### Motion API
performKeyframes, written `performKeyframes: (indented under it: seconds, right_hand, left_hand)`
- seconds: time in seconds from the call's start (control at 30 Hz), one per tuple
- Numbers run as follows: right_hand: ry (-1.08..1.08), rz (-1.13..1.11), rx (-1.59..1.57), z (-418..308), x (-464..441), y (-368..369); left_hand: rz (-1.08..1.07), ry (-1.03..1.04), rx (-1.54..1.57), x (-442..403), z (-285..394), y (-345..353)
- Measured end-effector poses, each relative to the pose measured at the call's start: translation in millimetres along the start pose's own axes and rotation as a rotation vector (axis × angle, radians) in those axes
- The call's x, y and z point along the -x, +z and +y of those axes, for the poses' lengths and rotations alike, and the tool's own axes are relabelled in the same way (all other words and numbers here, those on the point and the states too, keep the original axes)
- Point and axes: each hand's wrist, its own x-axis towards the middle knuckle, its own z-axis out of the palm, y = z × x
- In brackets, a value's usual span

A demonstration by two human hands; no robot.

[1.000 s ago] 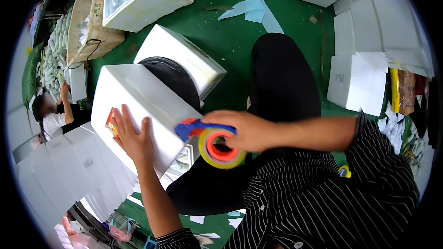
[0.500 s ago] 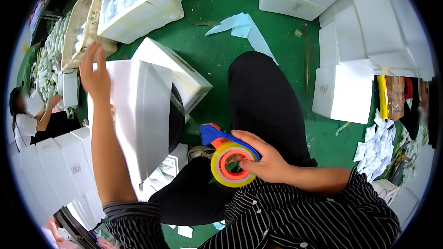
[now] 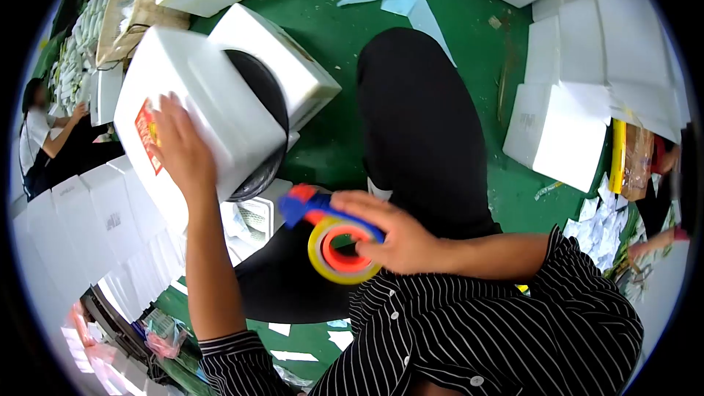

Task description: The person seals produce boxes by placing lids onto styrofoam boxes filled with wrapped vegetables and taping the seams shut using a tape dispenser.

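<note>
My left hand (image 3: 185, 148) lies with its fingers spread on the side of a white foam box (image 3: 213, 95), beside a red and yellow label (image 3: 147, 132). The box stands tilted on a round black support (image 3: 258, 88), partly hidden beneath it. My right hand (image 3: 396, 233) grips a blue and red tape dispenser (image 3: 320, 207) carrying a yellow-rimmed roll. The dispenser is blurred, to the right of the box's lower corner, and apart from it.
Another white box (image 3: 290, 66) sits behind the support. Stacked foam boxes (image 3: 561, 128) line the right, more (image 3: 110, 227) the lower left. Blue sheeting (image 3: 400, 1) lies on the green floor. A person (image 3: 44, 132) sits at the far left.
My left hand has come down from above the box onto its labelled side. The box has turned and tilted. My right hand has moved left and slightly up with the dispenser.
</note>
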Motion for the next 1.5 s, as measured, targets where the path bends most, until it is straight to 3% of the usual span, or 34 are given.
performKeyframes:
  seconds: [0.07,0.13,0.2,0.27,0.33,0.37,0.4,0.6,0.7,0.73,0.8,0.83,0.87,0.9,0.93,0.97,1.0,1.03,1.1,1.13,1.17,1.2,1.23,1.27,1.3,1.33,1.37,1.4,1.5]
  right_hand:
    - [0.029,-0.127,-0.015,1,9,13]
    - [0.126,-0.261,-0.063,-4,3,17]
    - [0.125,-0.268,-0.047,2,-3,22]
    - [0.075,-0.247,-0.003,8,-13,21]
    - [0.059,-0.221,0.019,7,-19,16]
    - [0.043,-0.195,0.026,11,-20,16]
    - [0.038,-0.186,0.033,14,-18,20]
    - [0.022,-0.209,-0.060,22,-45,46]
    - [0.007,-0.058,-0.182,22,-118,106]
    - [0.088,-0.173,-0.037,37,-159,126]
    - [-0.032,0.030,0.051,37,-171,150]
    - [-0.022,-0.126,0.104,50,-160,152]
    - [-0.036,-0.299,0.180,53,-148,133]
    - [0.026,-0.534,0.122,49,-134,106]
    - [-0.026,-0.615,0.012,37,-117,67]
    - [-0.009,-0.688,-0.145,15,-115,30]
    - [0.134,-0.627,-0.323,-27,-118,1]
    - [0.239,-0.483,-0.467,-37,-134,-18]
    - [0.141,-0.140,-0.874,-87,-202,-24]
    - [0.075,-0.086,-0.838,-80,-252,-36]
    - [0.109,-0.025,-0.854,-53,-320,-52]
    - [-0.033,-0.053,-0.591,-58,-367,-34]
    - [0.072,-0.096,-0.595,-37,-408,-31]
    - [0.203,-0.076,-0.660,7,-451,-24]
    - [0.226,0.005,-0.702,-3,-456,0]
    - [0.257,0.082,-0.759,-5,-452,39]
    - [-0.009,-0.276,-0.960,6,-456,35]
    - [-0.013,-0.311,-0.990,9,-459,26]
    - [0.107,-0.125,-0.911,-1,-461,23]
  left_hand:
    - [0.104,-0.118,0.169,-38,29,12]
    - [0.137,-0.346,0.655,-65,54,10]
    - [0.269,-0.290,0.883,-82,44,10]
    - [0.023,0.016,0.864,-81,-4,-9]
    - [-0.099,0.494,-0.177,-43,-34,-55]
    - [-0.232,0.554,-0.225,-23,-62,-50]
    - [-0.234,0.428,-0.229,9,-75,-25]
    - [-0.225,0.309,-0.199,10,-46,-26]
    - [-0.216,0.330,-0.136,8,-47,-25]
    - [-0.234,0.347,-0.138,13,-47,-28]
    - [-0.238,0.381,-0.145,14,-50,-36]
    - [-0.260,0.381,-0.255,20,-56,-46]
    - [-0.187,0.333,-0.552,30,-65,-53]
    - [0.074,0.120,-0.440,47,-90,-44]
    - [0.351,-0.144,-0.239,64,-92,-39]
    - [0.422,-0.491,0.098,82,-108,-20]
    - [0.315,-0.778,0.670,90,-112,-18]
    - [0.255,-0.935,1.351,97,-120,-20]
    - [0.170,-0.784,1.518,81,-114,-29]
    - [0.092,-0.746,1.528,79,-133,-30]
    - [0.138,-0.728,1.782,69,-157,-34]
    - [0.170,-0.700,2.033,60,-177,-40]
    - [0.572,-1.028,1.682,44,-169,-41]
    - [0.089,-0.596,1.897,44,-172,-39]
    - [0.180,-0.733,1.732,31,-175,-19]
    - [0.195,-0.724,1.821,35,-182,-11]
    - [0.216,-0.741,1.719,32,-170,-27]
    - [0.137,-0.769,1.709,40,-183,-15]
    - [0.261,-0.398,1.472,52,-176,-44]
